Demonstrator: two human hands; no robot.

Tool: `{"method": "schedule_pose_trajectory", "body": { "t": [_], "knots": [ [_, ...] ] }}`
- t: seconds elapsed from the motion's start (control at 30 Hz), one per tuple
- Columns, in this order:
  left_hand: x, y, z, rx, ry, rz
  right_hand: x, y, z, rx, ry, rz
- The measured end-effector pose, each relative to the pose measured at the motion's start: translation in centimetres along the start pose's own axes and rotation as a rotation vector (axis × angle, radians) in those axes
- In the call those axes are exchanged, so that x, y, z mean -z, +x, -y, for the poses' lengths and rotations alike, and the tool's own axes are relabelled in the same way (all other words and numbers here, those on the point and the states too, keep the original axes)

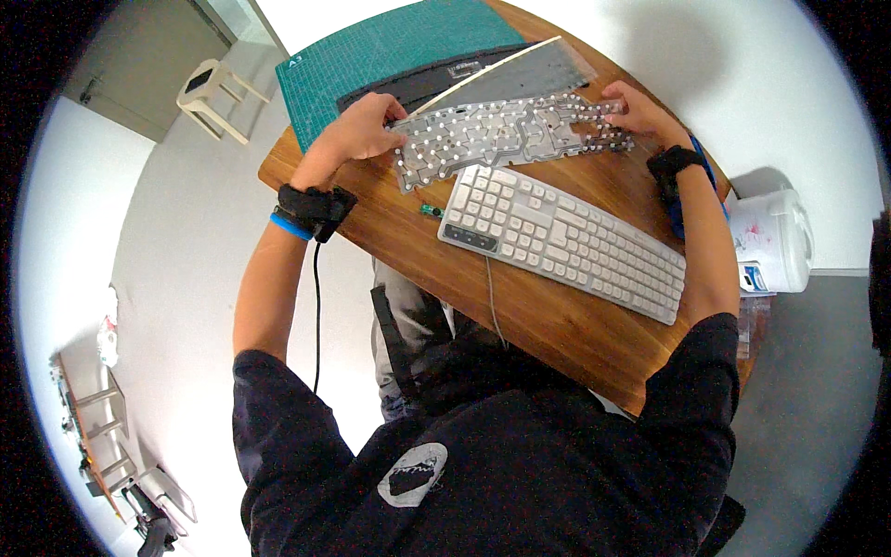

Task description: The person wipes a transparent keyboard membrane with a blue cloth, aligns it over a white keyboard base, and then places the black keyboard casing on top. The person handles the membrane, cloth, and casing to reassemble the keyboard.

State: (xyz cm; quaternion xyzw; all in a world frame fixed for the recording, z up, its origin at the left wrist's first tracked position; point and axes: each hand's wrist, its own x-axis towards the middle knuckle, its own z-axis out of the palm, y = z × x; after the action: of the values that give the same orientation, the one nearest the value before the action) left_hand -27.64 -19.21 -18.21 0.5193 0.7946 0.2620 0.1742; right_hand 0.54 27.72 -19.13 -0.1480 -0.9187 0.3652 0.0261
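Observation:
Between my two hands stretches a translucent grey keyboard membrane [483,135] dotted with white rubber domes. My left hand [367,128] pinches its left end, with the fingertips over the edge. At the opposite end, my right hand [639,111] grips the right corner with thumb and fingers. Just below the membrane lies a white keyboard [566,237] with its keys in place, slanting down to the right. A small green circuit board [432,211] sits beside its left corner. Behind the membrane rest a black keyboard panel [408,88] and a dark grey sheet [529,76] with a pale strip along one edge.
A green cutting mat [371,56] covers the back left of the wooden table [575,357]. A thin cable [493,302] hangs over the front edge. At the right stands a white lidded container [770,241] by the wall. A cream stool [215,93] is on the floor.

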Motion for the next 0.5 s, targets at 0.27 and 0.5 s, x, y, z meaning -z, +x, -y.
{"method": "schedule_pose_trajectory", "body": {
  "t": [0.27, 0.5],
  "knots": [
    [1.8, 0.4, -1.7, 0.041, -0.35, 0.024, 1.9, 1.2, -1.5, -0.053, -0.052, 0.279],
    [2.3, 1.6, -1.4, 0.198, -0.664, 0.088, 1.9, -0.1, 0.8, 0.081, -0.224, 0.175]
  ]
}}
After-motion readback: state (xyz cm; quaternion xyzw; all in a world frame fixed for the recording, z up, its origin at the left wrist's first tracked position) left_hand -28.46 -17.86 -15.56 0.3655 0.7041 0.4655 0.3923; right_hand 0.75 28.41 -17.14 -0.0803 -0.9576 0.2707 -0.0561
